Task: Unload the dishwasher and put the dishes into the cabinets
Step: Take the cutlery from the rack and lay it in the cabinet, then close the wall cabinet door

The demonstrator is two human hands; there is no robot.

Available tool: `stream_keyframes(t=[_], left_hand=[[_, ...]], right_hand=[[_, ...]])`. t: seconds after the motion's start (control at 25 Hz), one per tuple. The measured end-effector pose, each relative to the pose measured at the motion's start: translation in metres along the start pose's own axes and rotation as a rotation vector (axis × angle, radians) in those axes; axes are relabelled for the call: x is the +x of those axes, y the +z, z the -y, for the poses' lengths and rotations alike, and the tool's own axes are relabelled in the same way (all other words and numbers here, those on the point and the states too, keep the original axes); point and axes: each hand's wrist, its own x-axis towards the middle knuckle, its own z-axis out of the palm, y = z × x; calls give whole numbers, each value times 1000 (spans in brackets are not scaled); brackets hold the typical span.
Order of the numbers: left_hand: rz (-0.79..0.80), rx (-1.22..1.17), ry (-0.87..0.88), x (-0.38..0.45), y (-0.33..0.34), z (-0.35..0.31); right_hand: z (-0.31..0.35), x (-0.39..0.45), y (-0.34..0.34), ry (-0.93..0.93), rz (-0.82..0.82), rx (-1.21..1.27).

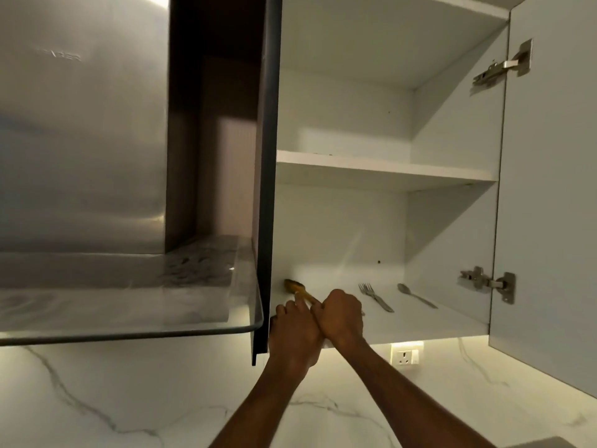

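Note:
The white wall cabinet (381,171) stands open, and both my hands are up at the front left of its bottom shelf (420,321). A golden-yellow utensil (293,286) lies on that shelf with its head toward the back left corner. My right hand (341,315) is curled into a fist round its handle. My left hand (294,329) is just to the left, its fingers reaching up over the shelf's edge beside the handle. Further right on the shelf lie a metal fork (374,296) and a metal spoon (415,295). The upper shelf shows nothing on it.
The cabinet's open door (549,189) stands at the right with two metal hinges. A dark panel (266,176) edges the cabinet's left side, beside a steel extractor hood (84,140) with a glass rim. Below are a marble backsplash and a wall socket (405,355).

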Motion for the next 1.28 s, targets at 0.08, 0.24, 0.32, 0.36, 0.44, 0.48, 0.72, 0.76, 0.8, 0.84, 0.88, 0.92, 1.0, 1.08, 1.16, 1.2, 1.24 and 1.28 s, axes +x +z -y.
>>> stream_keyframes(t=[0.08,0.24,0.32,0.36,0.44,0.48,0.72,0.76,0.8,0.84,0.88,0.92,1.0,1.08,1.16,1.2,1.24,1.28], left_hand=[[-3,3,9,-1,1,1],[1,54,92,-4,0,5],[17,84,193,-4,-3,7],[33,55,207,-4,-8,5],[75,-126,132,-7,-20,3],[87,-196,83,-11,-27,1],[68,-266,17,-14,-43,0],[13,-253,24,-17,-49,-10],[-46,-243,61,-27,-65,-31],[-99,-271,104,-38,-85,-53],[-166,-301,184,-52,-107,-78],[-234,-320,307,-65,-131,-109],[-399,-267,579,-93,-179,-176],[-569,-133,848,-117,-221,-249],[-715,-41,1050,-149,-260,-323],[-767,-19,1116,-162,-278,-355],[-806,-1,1163,-175,-294,-387],[-835,26,1192,-186,-308,-415]], right_hand=[[-3,1,2,20,4,28],[-2,5,-15,-36,129,15],[-8,5,-29,-76,215,27],[-12,3,-39,-89,248,43],[-20,-7,-64,-116,257,133],[-26,-16,-79,-137,220,168],[-98,-100,-203,-317,-94,81],[-113,-116,-229,-337,-144,34],[-126,-132,-255,-355,-196,-15],[-134,-148,-279,-379,-253,-51],[-140,-162,-300,-412,-319,-70],[-147,-180,-324,-447,-414,-92],[-168,-215,-362,-505,-663,-182],[-195,-252,-395,-450,-862,-250],[-223,-284,-424,-284,-984,-279],[-237,-293,-433,-191,-1011,-282],[-253,-301,-443,-86,-1017,-279],[-269,-304,-451,25,-1009,-269]])
